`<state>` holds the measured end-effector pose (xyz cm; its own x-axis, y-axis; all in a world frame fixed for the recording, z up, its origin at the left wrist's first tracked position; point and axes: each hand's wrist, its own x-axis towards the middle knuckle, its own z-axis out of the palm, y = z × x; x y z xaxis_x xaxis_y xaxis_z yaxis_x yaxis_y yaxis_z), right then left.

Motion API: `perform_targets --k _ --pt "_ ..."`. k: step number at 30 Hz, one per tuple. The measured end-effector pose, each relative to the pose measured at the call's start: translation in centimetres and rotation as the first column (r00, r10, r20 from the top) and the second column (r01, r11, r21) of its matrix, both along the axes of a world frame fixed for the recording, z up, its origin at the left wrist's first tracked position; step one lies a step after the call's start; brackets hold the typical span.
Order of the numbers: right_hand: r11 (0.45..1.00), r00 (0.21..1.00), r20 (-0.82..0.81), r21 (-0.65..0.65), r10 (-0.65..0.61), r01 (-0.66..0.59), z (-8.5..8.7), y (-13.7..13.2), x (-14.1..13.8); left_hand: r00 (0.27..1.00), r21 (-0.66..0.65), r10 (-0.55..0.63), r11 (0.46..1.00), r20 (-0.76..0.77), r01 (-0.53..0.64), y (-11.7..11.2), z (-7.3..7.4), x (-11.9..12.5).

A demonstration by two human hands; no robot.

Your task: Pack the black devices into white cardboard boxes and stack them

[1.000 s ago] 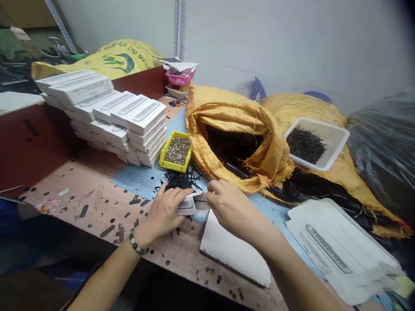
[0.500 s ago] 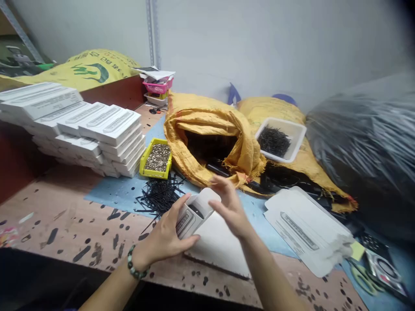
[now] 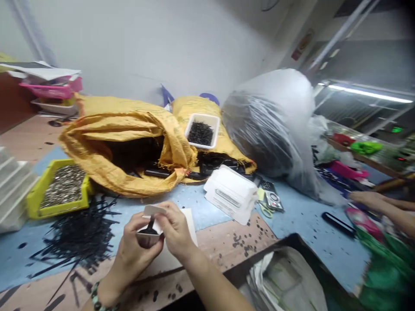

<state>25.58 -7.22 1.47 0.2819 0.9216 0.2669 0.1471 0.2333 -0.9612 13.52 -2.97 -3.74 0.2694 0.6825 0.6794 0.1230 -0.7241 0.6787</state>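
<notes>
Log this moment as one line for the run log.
left hand: holds small white box, end open | right hand: pinches its flap | beside: black sticks pile, yellow tray

Two yellow woven sacks (image 3: 123, 125); one small white cardboard box (image 3: 151, 211) before the open one, one yellow plastic bin (image 3: 35, 198) left.

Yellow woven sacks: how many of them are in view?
2. One open sack lies right of the yellow bin; the second sack is behind it, under the white tray. More may be hidden behind the big plastic bag.
</notes>
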Motion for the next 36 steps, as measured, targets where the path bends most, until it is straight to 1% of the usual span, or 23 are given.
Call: perform_targets --k 3,5,7,9,10,11,12,14,16,17,19,22,24,26,28,30,31,32,33,34,35,36 --pt "1.000 0.999 -0.014 -0.007 0.031 -0.031 -0.2 -0.6 0.6 0.998 0.002 -0.052 0.999 0.031 0.052 0.1 -1.0 0.9" --pt "1.000 1.000 0.011 -0.006 0.026 -0.026 -0.2 -0.9 0.9 0.996 -0.030 -0.086 0.996 -0.006 0.085 0.3 -1.6 1.1" --pt "0.998 0.988 0.153 0.064 0.004 -0.014 -0.1 -1.3 1.1 0.993 -0.059 -0.099 0.994 -0.060 0.095 0.5 -1.9 1.2" --pt "0.988 0.952 0.305 0.146 0.003 -0.050 0.0 -1.7 1.4 0.988 -0.074 -0.100 0.993 -0.121 0.091 0.8 -1.9 1.5" --pt "0.983 0.940 0.341 0.167 0.009 -0.070 0.0 -1.8 1.5 0.986 -0.062 -0.087 0.995 -0.143 0.079 0.8 -1.7 1.7" --pt "0.983 0.941 0.337 0.169 0.015 -0.076 0.0 -1.9 1.7 0.984 -0.038 -0.070 0.997 -0.162 0.064 0.8 -1.3 1.9" --pt "0.985 0.957 0.289 0.163 0.011 -0.060 -0.1 -2.0 2.0 0.982 -0.005 -0.048 0.999 -0.182 0.048 0.6 -1.0 2.2" --pt "0.992 0.992 0.127 0.129 -0.015 -0.002 -0.4 -2.0 2.4 0.979 0.080 -0.006 0.996 -0.205 0.023 0.0 -0.2 2.8" --pt "0.995 0.998 -0.023 0.084 -0.051 0.053 -0.7 -1.8 2.8 0.973 0.144 -0.003 0.989 -0.231 0.037 -0.4 0.3 3.4" --pt "0.995 0.996 -0.068 0.067 -0.064 0.069 -0.9 -1.6 3.0 0.975 0.165 -0.008 0.985 -0.224 0.046 -0.4 0.4 3.6" --pt "0.994 0.994 -0.078 0.065 -0.078 0.083 -1.4 -1.3 3.2 0.980 0.175 -0.001 0.984 -0.198 0.037 -0.3 0.2 3.9" --pt "0.991 0.998 0.047 0.129 -0.053 0.047 -2.1 -1.4 3.0 0.988 0.159 0.008 0.987 -0.154 0.017 0.2 -0.1 4.0" --pt "0.990 0.984 0.169 0.138 -0.049 0.025 -2.6 -1.8 2.7 0.993 0.106 0.000 0.994 -0.118 0.013 0.3 -0.2 3.9" --pt "0.991 0.963 0.259 0.130 -0.071 0.038 -3.0 -2.2 2.6 0.997 0.044 -0.014 0.999 -0.081 0.017 0.0 -0.3 3.7" --pt "0.988 0.951 0.292 0.135 -0.106 0.069 -3.5 -1.9 2.8 0.997 0.016 -0.016 1.000 -0.078 0.018 -0.4 -0.3 3.3" --pt "0.982 0.947 0.279 0.145 -0.161 0.124 -3.9 -0.8 3.2 0.989 -0.008 0.022 1.000 -0.146 -0.024 -0.5 -0.2 2.7" --pt "0.977 0.946 0.258 0.140 -0.194 0.162 -4.0 0.1 3.3 0.981 -0.035 0.027 0.999 -0.191 -0.034 -0.4 0.1 2.1" --pt "0.977 0.950 0.239 0.120 -0.199 0.175 -3.9 0.9 3.4 0.974 -0.057 0.030 0.997 -0.227 -0.044 -0.1 0.7 1.3" --pt "0.982 0.958 0.223 0.099 -0.180 0.161 -3.8 1.7 3.4 0.968 -0.069 0.042 0.996 -0.247 -0.061 0.3 1.5 0.2" --pt "0.989 0.967 0.217 0.086 -0.136 0.120 -3.6 2.4 3.5 0.965 -0.073 0.079 0.992 -0.251 -0.100 0.9 2.6 -1.3" --pt "0.995 0.970 0.230 0.081 -0.081 0.063 -3.4 3.0 3.7 0.957 -0.061 0.151 0.983 -0.246 -0.171 1.7 4.0 -3.1" --pt "0.995 0.963 0.265 0.093 -0.045 0.021 -3.3 3.3 4.1 0.937 -0.039 0.263 0.959 -0.232 -0.279 2.7 5.6 -5.2"
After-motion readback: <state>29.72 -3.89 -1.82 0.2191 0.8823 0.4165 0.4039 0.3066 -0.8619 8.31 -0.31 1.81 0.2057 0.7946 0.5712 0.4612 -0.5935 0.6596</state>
